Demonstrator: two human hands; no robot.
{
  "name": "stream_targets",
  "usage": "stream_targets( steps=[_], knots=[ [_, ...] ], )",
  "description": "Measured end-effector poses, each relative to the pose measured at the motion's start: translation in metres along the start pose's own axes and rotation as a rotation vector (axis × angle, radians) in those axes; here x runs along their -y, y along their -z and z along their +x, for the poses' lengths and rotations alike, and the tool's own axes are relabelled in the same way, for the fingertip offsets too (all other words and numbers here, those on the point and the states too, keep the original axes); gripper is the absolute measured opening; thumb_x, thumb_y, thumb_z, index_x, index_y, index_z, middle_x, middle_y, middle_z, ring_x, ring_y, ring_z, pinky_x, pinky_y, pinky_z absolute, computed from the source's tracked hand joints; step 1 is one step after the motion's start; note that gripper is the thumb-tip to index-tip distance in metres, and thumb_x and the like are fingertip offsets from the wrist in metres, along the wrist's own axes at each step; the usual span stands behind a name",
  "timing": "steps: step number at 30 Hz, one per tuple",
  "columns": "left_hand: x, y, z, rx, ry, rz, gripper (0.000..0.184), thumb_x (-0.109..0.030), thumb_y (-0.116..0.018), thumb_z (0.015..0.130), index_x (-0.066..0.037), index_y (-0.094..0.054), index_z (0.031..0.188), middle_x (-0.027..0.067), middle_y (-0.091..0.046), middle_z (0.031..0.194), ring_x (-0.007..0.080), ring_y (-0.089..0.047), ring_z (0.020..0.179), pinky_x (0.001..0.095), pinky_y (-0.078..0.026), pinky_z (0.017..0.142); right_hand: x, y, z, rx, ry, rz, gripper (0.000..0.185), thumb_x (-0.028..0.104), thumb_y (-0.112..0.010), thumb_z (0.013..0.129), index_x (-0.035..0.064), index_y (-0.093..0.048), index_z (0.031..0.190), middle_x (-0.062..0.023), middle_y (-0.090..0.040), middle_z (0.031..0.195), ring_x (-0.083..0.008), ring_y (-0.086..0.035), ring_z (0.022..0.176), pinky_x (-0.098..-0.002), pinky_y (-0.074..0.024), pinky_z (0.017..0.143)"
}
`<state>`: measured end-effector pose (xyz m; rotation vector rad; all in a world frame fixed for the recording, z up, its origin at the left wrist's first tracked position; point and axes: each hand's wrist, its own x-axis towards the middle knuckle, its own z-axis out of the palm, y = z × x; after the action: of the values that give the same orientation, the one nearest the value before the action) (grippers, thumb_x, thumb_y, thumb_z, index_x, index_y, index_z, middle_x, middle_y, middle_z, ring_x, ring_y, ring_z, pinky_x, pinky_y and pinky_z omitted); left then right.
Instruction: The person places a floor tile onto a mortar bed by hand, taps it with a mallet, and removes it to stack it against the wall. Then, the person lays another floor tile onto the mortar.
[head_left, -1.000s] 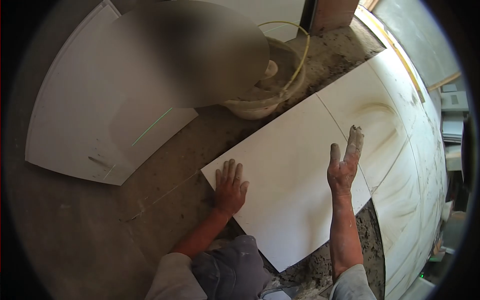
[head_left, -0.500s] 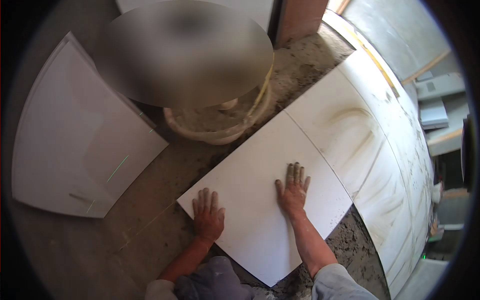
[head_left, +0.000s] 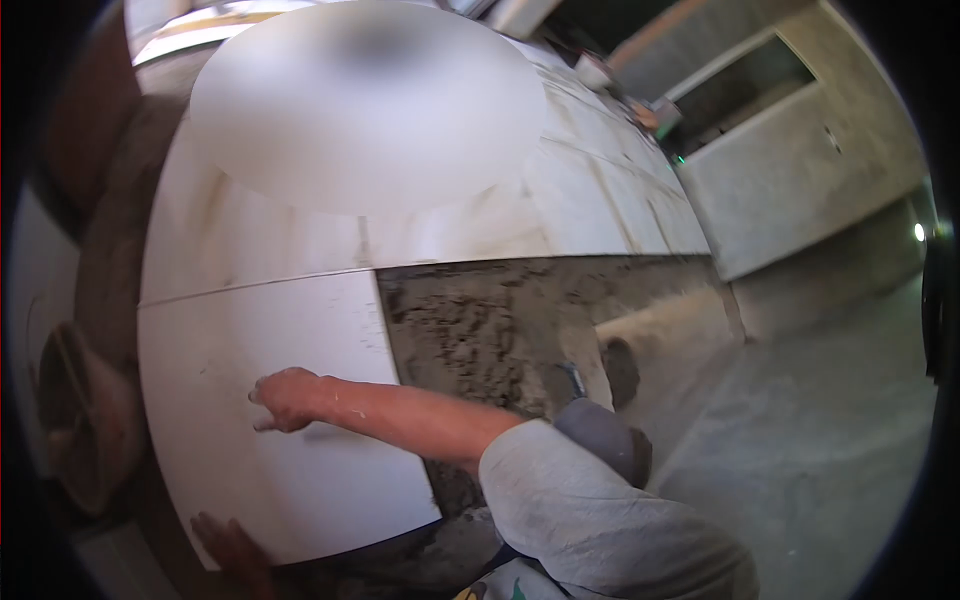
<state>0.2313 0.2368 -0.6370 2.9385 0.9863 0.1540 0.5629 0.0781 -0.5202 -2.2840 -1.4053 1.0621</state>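
Note:
A white square floor tile (head_left: 290,480) lies against a row of laid tiles (head_left: 320,240). My right hand (head_left: 287,400) is over the middle of this tile, its fingers pointing down and slightly bent, with a gap between the thumb and the rest. Whether its fingertips touch the surface is unclear. At the tile's near left corner, my left hand (head_left: 230,545) rests with fingers spread, dim and partly blurred. Neither hand holds anything that shows. Rough wet mortar (head_left: 470,320) borders the tile on its right side.
A mortar bucket (head_left: 85,430) stands at the left. Laid tiles, smeared with dirt, stretch along the far side, partly hidden by a blurred oval. A concrete wall (head_left: 800,160) with an opening rises at the right, beside grey floor (head_left: 780,440). My knee (head_left: 600,435) is near the mortar.
My view has swung right, bringing the mortar bed and wall into sight. My right hand has gone from lying flat to bent fingers; my left remains at the tile's corner.

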Motion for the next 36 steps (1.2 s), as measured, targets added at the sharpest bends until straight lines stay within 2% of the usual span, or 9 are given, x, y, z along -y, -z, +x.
stream_targets(
  steps=[6,8,12,13,14,17,25,33,36],
  knots=[
    [0.014,0.035,0.029,0.273,-0.110,0.177,0.050,-0.032,-0.045,0.093,0.006,-0.043,0.127,0.0268,-0.043,0.130,0.0359,-0.042,0.123,0.0401,-0.035,0.100,-0.128,0.081,-0.226,-0.082,-0.329,-0.148,0.042,0.044,-0.052,0.082,0.0044,-0.066,0.076,-0.0201,-0.063,0.081,-0.0380,-0.060,0.084,-0.0474,-0.0474,0.075],
    [0.021,0.029,0.054,0.599,-0.034,0.316,0.068,-0.061,-0.038,0.088,0.001,-0.056,0.106,0.0267,-0.055,0.110,0.0433,-0.051,0.102,0.0498,-0.039,0.091,-0.189,0.094,-0.328,-0.317,-0.585,-0.215,0.037,0.039,-0.050,0.083,0.0053,-0.065,0.082,-0.0195,-0.063,0.084,-0.0385,-0.059,0.082,-0.0475,-0.0465,0.074],
    [-0.068,0.094,0.122,1.006,-0.018,0.361,0.076,-0.066,-0.037,0.086,0.002,-0.064,0.105,0.0239,-0.060,0.110,0.0386,-0.056,0.102,0.0448,-0.043,0.089,-0.256,0.035,-0.503,-0.762,-1.040,-0.033,0.029,0.034,-0.058,0.081,0.0051,-0.066,0.080,-0.0213,-0.063,0.082,-0.0388,-0.060,0.080,-0.0478,-0.0465,0.070],
    [-0.097,0.102,0.133,1.052,-0.142,0.265,0.061,-0.049,-0.041,0.089,0.006,-0.059,0.108,0.0264,-0.059,0.109,0.0389,-0.055,0.104,0.0435,-0.042,0.090,-0.257,0.004,-0.532,-0.762,-1.093,0.007,0.029,0.034,-0.058,0.081,0.0051,-0.066,0.080,-0.0213,-0.063,0.082,-0.0388,-0.060,0.080,-0.0478,-0.0465,0.070],
    [-0.124,0.109,0.144,1.105,-0.258,0.169,0.047,-0.032,-0.045,0.092,0.010,-0.055,0.111,0.0289,-0.057,0.109,0.0391,-0.054,0.107,0.0422,-0.041,0.091,-0.255,-0.030,-0.556,-0.718,-1.114,0.096,0.031,0.033,-0.058,0.082,0.0028,-0.063,0.079,-0.0219,-0.061,0.079,-0.0403,-0.058,0.077,-0.0471,-0.0451,0.068],
    [-0.210,0.104,0.163,1.084,-0.512,0.129,0.049,-0.031,-0.046,0.091,0.009,-0.052,0.118,0.0259,-0.054,0.120,0.0378,-0.047,0.119,0.0392,-0.037,0.099,-0.236,-0.131,-0.603,-0.502,-0.980,0.233,0.036,0.034,-0.058,0.083,-0.0022,-0.058,0.077,-0.0236,-0.058,0.074,-0.0423,-0.055,0.073,-0.0472,-0.0435,0.065],
    [-0.463,0.139,0.091,1.117,-0.861,-0.220,0.049,-0.030,-0.046,0.091,0.007,-0.049,0.123,0.0238,-0.053,0.124,0.0323,-0.048,0.119,0.0362,-0.035,0.101,-0.133,-0.291,-0.604,-0.248,-1.455,0.827,0.037,0.034,-0.059,0.079,-0.0018,-0.067,0.086,-0.0221,-0.064,0.090,-0.0372,-0.061,0.088,-0.0425,-0.0489,0.075],
    [-0.420,0.077,0.087,1.391,-0.898,-0.675,0.030,-0.014,-0.054,0.082,0.004,-0.059,0.104,0.0191,-0.067,0.095,0.0312,-0.065,0.087,0.0379,-0.050,0.074,0.006,-0.383,-0.586,-0.016,-1.593,0.978,0.022,0.016,-0.055,0.077,0.0010,-0.067,0.088,-0.0163,-0.066,0.096,-0.0332,-0.063,0.089,-0.0447,-0.0496,0.072],
    [-0.393,0.094,0.083,0.991,-1.223,-0.342,0.021,-0.011,-0.052,0.082,0.004,-0.060,0.094,0.0168,-0.068,0.082,0.0319,-0.066,0.075,0.0404,-0.049,0.066,0.070,-0.444,-0.544,-0.202,-1.239,0.271,0.012,0.017,-0.058,0.071,0.0114,-0.067,0.077,-0.0082,-0.060,0.088,-0.0242,-0.057,0.084,-0.0406,-0.0458,0.075]
  ],
)
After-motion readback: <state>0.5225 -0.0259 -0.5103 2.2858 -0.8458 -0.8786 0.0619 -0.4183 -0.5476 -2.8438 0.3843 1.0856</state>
